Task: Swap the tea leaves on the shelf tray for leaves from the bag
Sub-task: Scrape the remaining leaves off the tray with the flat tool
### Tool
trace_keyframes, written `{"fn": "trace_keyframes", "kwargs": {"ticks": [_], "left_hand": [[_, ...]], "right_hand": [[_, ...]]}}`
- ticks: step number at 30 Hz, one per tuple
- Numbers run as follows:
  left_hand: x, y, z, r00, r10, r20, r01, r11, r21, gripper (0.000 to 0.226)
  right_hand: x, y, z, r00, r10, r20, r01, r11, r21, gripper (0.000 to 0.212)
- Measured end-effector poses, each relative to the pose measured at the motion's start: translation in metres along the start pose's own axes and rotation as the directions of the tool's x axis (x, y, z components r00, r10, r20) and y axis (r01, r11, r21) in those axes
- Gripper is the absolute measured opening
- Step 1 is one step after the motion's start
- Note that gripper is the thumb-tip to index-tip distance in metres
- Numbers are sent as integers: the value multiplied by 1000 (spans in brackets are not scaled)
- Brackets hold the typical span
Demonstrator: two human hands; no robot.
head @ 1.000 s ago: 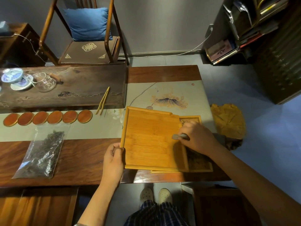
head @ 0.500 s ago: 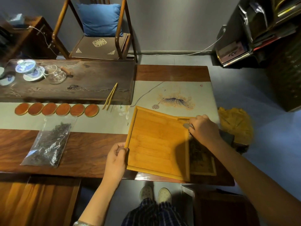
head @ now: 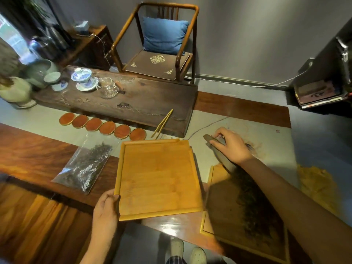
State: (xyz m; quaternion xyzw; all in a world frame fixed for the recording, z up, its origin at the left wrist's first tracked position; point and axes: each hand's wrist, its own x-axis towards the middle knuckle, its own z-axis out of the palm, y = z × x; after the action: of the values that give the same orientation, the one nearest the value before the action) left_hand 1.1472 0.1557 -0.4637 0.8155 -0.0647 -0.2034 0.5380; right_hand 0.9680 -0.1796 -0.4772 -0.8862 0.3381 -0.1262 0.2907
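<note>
Gripping the near-left corner of a square, pale bamboo tray (head: 159, 178) with the left hand (head: 105, 208), fingers (head: 112, 197) curled over its raised rim, thumb side hidden beneath. Tray interior smooth, bare, showing fine straight grain.

Pinching a long, flat, dark scoop-like tool (head: 219, 151) with the right hand (head: 231, 146), fingers pressed together along its upper end, the blade slanting down toward the near side. Just below those fingers, a second shallow bamboo tray (head: 206, 223), darker in shadow, carrying a loose band of dark, wiry tea leaves (head: 249, 199) partly hidden by the forearm.

Lying left of the left-hand fingers, a clear, crinkled plastic bag (head: 85, 168) holding twisted dark leaves, flat on the glossy reddish wooden table (head: 28, 151) and a pale cloth runner (head: 266, 134).

Sitting beyond the bag, a row of six round, rust-coloured coasters (head: 102, 126) with lighter rims. Resting beyond the left tray, slim bamboo tongs (head: 162, 123) leaning against a dark, rough-edged wooden slab (head: 144, 100).
</note>
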Motion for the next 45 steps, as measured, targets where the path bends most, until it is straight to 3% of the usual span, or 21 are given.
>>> {"fn": "trace_keyframes", "kwargs": {"ticks": [2,4,7,11,17,20,22,24,26,27,29,35,41,45], "left_hand": [[6,-3,-12,997,8,-76,-7,1000,7,37],[11,-15,-25,998,-10,-62,13,999,48,38],[19,-32,-37,995,-99,-12,100,993,58,12],[28,-46,-39,983,-116,-139,112,993,-40,21],[32,-41,-27,968,-196,-157,189,980,-63,32],[32,-35,-24,982,-144,-119,137,989,-63,24],[35,-30,-23,985,-136,-103,127,988,-89,25],[43,-27,-23,987,-141,-81,130,984,-123,31],[52,-26,-24,988,-143,-60,133,980,-144,35],[56,-25,-26,990,-133,-45,125,980,-152,35],[66,-24,-28,994,-107,-1,105,979,-172,35],[103,-27,-44,973,-148,176,178,970,-168,30],[146,-28,-67,913,-106,393,131,991,-38,20],[159,-25,-74,858,-45,512,56,998,-6,19]], "right_hand": [[25,3,20,1000,-13,22,12,999,30,15],[47,6,39,997,-52,53,50,998,37,15],[71,14,64,990,-121,77,125,991,-54,14],[77,23,90,991,-113,71,128,957,-262,17],[66,25,97,987,-162,-16,150,944,-294,19],[64,14,88,992,-125,6,123,963,-241,22],[57,2,83,992,-97,-81,85,986,-143,15],[40,-19,79,987,28,-158,-5,989,147,8],[19,-48,79,976,195,-99,-138,900,414,14],[7,-63,82,967,245,-69,-188,870,456,18],[-18,-87,90,952,303,-44,-245,841,482,24],[-45,-145,122,872,487,-49,-401,768,500,8],[-45,-170,151,824,550,-137,-445,778,445,10],[-52,-182,162,805,520,-286,-385,824,417,9]]}}
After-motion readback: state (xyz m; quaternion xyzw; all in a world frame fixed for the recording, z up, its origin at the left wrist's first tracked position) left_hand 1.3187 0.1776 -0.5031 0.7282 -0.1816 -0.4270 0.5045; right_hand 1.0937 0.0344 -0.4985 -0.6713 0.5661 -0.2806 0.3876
